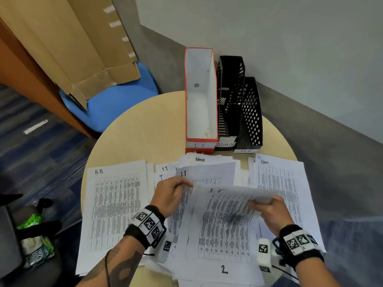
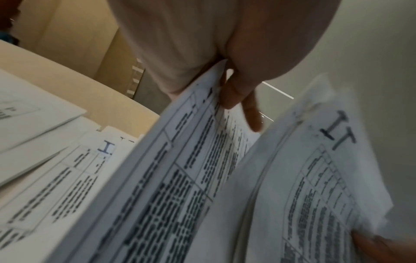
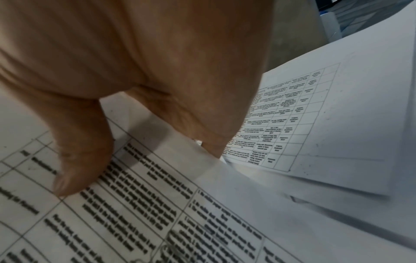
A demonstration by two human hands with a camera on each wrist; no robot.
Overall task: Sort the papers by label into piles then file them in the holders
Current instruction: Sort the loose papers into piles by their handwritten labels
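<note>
A person is sorting labelled papers on a round tabletop [image 1: 145, 129], the right hand [image 1: 269, 212] pinching the right edge of a sheet marked IT [image 1: 226, 222] between thumb and fingers and holding it raised above the middle heap [image 1: 207, 172], its long axis running from 6 toward 12 o'clock. The left hand [image 1: 169, 194] is sitting at 9 o'clock of that sheet, its fingers curled around the top left edge of another printed page [image 2: 180, 160] in the same heap, thumb on top. The lifted sheet is lying directly under and to the left of the right hand's grip, so that hand looks to be the one carrying it. An H.R pile [image 1: 116, 212] is resting at the tabletop's 9 o'clock side and an Admin pile [image 1: 284, 183] at 3 o'clock, while other IT sheets are showing in the middle heap beneath the hands. At 12 o'clock three holders are standing side by side and looking empty: an orange one labelled IT [image 1: 200, 100], then black ones labelled ADMIN [image 1: 230, 96] and HR [image 1: 251, 114]. Judging by the labels, the held sheet probably belongs with the IT papers, and filing has not yet begun.
</note>
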